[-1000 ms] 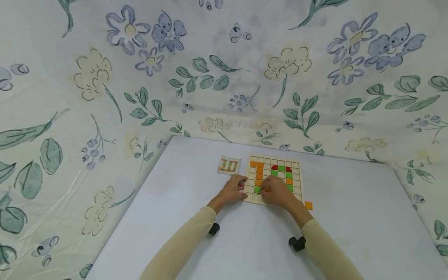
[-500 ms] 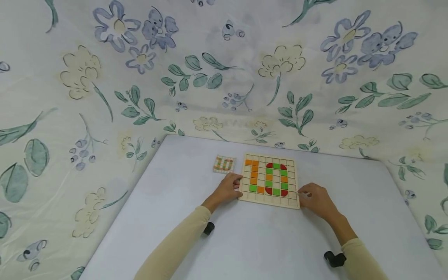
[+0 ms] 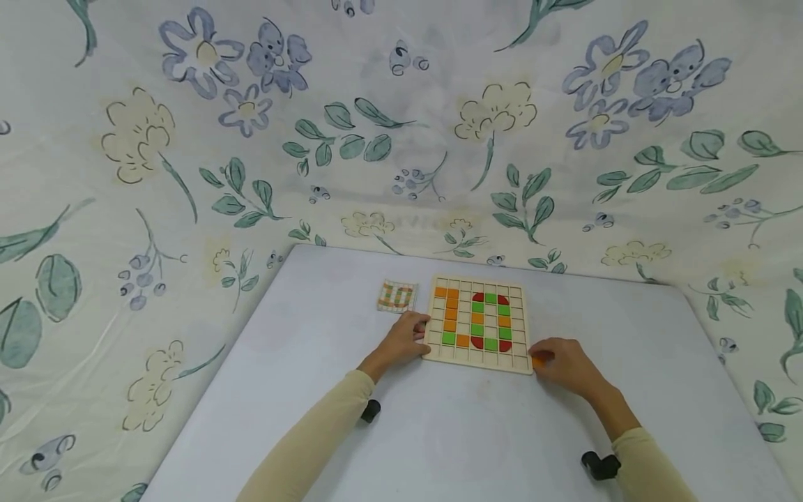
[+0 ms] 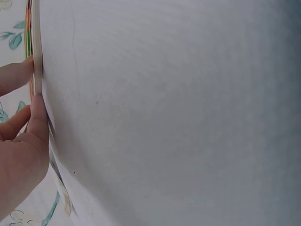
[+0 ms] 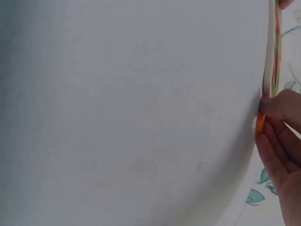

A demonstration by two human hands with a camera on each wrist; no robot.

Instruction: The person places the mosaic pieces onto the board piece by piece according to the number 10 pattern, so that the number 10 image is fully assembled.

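Observation:
A square wooden grid board (image 3: 464, 354) lies on the table, with orange, green and red tiles set in its cells in the shape of a 10. My left hand (image 3: 399, 339) grips the board's left edge; in the left wrist view its fingers (image 4: 38, 115) meet the thin rim. Just off the board's right edge, near the front corner, my right hand (image 3: 567, 362) pinches an orange square tile (image 5: 260, 122) between thumb and fingers. In the head view the hand covers most of that tile.
A small pattern card (image 3: 397, 296) showing a similar 10 lies left of the board's far corner. The white table (image 3: 489, 439) ends at a flower-printed cloth wall (image 3: 401, 139) behind and on the left. Black wrist-worn pieces (image 3: 600, 466) hang beneath both sleeves.
My right hand has left the board's near middle, where an orange tile now sits, and moved right to the loose orange tile, which it now pinches. My left hand stays at the left edge.

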